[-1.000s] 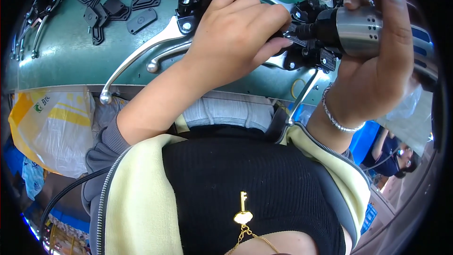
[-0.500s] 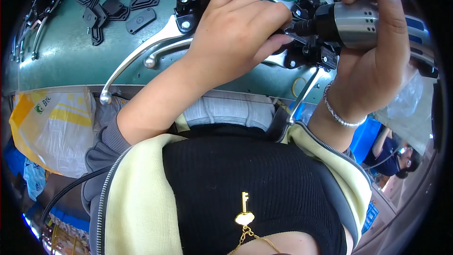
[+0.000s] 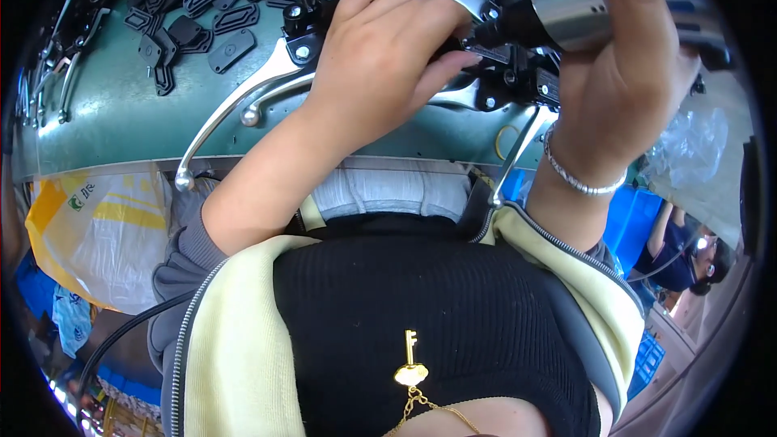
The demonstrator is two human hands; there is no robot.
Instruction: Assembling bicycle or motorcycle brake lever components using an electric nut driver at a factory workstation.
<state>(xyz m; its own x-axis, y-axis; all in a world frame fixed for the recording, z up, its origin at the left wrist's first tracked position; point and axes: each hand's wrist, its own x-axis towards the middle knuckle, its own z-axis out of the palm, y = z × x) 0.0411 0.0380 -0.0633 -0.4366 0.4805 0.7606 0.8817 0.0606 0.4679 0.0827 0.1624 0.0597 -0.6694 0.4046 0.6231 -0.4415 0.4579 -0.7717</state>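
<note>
My left hand (image 3: 388,48) presses down on a black brake lever assembly (image 3: 518,81) lying on the green workbench (image 3: 121,121), fingers curled over it. My right hand (image 3: 623,57) grips a silver and black power screwdriver (image 3: 566,4), its tip pointing left into the assembly just under my left fingers. Two long silver levers (image 3: 235,109) stick out to the left of my left hand. Another silver lever (image 3: 518,150) hangs down below the assembly.
Several black flat caps (image 3: 210,0) lie scattered at the back left of the bench, with more lever parts (image 3: 57,57) at the far left. A yellow and white plastic bag (image 3: 89,235) hangs under the bench. Another person (image 3: 680,255) sits at lower right.
My right hand has lifted the screwdriver slightly up and to the right. My left hand stays on the assembly.
</note>
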